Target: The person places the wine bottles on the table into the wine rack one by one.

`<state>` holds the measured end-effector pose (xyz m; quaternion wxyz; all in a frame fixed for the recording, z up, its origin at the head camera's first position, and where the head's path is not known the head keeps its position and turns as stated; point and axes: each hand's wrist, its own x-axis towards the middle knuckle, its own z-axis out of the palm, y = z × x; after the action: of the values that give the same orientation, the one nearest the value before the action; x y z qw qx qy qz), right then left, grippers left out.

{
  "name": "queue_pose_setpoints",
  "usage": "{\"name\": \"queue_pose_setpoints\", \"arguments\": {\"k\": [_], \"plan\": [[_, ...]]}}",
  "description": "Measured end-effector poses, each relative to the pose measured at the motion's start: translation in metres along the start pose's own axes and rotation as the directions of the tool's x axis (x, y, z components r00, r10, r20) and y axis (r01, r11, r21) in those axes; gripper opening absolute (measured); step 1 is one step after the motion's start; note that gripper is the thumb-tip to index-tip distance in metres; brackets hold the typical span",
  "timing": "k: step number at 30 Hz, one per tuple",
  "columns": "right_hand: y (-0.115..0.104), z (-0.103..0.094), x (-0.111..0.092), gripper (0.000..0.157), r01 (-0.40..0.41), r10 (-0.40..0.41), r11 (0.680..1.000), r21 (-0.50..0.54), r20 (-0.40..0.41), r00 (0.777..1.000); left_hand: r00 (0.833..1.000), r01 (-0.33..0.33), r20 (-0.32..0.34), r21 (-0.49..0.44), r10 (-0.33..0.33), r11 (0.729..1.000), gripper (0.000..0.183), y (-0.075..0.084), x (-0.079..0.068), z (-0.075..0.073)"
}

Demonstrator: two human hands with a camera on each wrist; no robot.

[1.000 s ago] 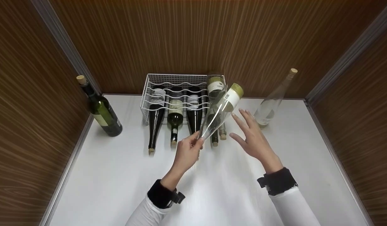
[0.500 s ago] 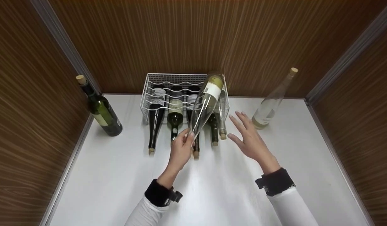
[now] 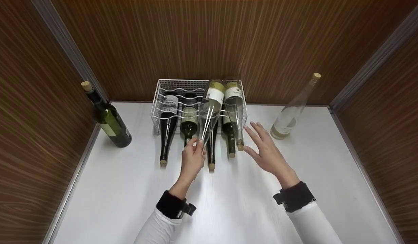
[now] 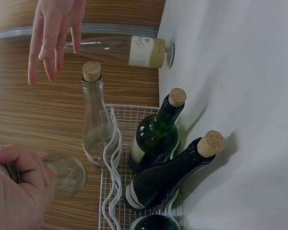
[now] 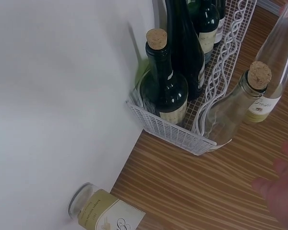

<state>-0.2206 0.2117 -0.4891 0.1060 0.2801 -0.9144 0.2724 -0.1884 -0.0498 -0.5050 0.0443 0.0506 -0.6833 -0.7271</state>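
Note:
My left hand (image 3: 192, 159) grips a clear wine bottle (image 3: 210, 101) by its neck. Its base points away from me and it slants over the white wire rack (image 5: 170, 134), overlapping dark bottles there in the head view. Another clear bottle (image 3: 234, 101) lies on the rack's top level at the right end, its corked neck toward me. My right hand (image 3: 268, 154) holds nothing; its fingers are spread just right of that bottle's cork. On the lower level lie several dark bottles, including a long one (image 3: 167, 132) at the left and a green one (image 3: 229, 134) at the right.
A corked green bottle (image 3: 112, 125) stands on the white table (image 3: 229, 210) to the left. To the right stands a corked clear bottle (image 3: 287, 122). Wood-grain panels (image 3: 202, 40) rise behind the rack and on both sides.
My left hand has swung the clear bottle leftward, from over the rack's right end to beside the clear bottle lying there. My right hand has shifted slightly left.

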Motion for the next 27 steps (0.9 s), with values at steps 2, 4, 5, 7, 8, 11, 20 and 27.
{"name": "queue_pose_setpoints", "arguments": {"k": [2, 4, 5, 7, 8, 11, 20, 27], "plan": [[-0.001, 0.001, 0.000, 0.066, -0.005, 0.005, 1.000, 0.003, 0.009, 1.000, 0.999, 0.038, 0.007, -0.032, -0.037, 0.999, 0.030, -0.002, 0.002, 0.001], [-0.002, 0.001, 0.000, 0.066, -0.013, 0.013, 1.000, 0.005, 0.019, 1.000, 0.998, 0.064, 0.014, -0.058, -0.063, 0.996, 0.030, -0.003, 0.004, 0.002], [-0.002, 0.002, 0.000, 0.065, -0.017, 0.017, 1.000, 0.004, 0.024, 1.000, 0.997, 0.075, 0.015, -0.069, -0.075, 0.995, 0.030, -0.004, 0.005, 0.002], [-0.003, 0.002, 0.000, 0.064, -0.024, 0.023, 1.000, 0.003, 0.032, 0.999, 0.996, 0.094, 0.014, -0.093, -0.093, 0.991, 0.030, -0.005, 0.007, 0.003], [-0.003, 0.003, 0.000, 0.063, -0.026, 0.026, 1.000, 0.003, 0.036, 0.999, 0.995, 0.103, 0.015, -0.105, -0.103, 0.989, 0.029, -0.006, 0.008, 0.004], [-0.003, 0.004, 0.002, 0.061, -0.025, 0.025, 1.000, 0.004, 0.044, 0.999, 0.993, 0.119, 0.019, -0.130, -0.118, 0.984, 0.029, -0.009, 0.012, 0.006], [-0.007, 0.007, 0.003, 0.060, -0.026, 0.026, 1.000, 0.001, 0.069, 0.997, 0.992, 0.126, 0.025, -0.099, -0.124, 0.987, 0.042, -0.015, 0.018, 0.012], [-0.007, 0.009, 0.002, 0.060, -0.024, 0.024, 1.000, 0.003, 0.068, 0.997, 0.995, 0.097, -0.024, -0.039, -0.098, 0.995, 0.041, -0.021, 0.027, 0.019]]}}
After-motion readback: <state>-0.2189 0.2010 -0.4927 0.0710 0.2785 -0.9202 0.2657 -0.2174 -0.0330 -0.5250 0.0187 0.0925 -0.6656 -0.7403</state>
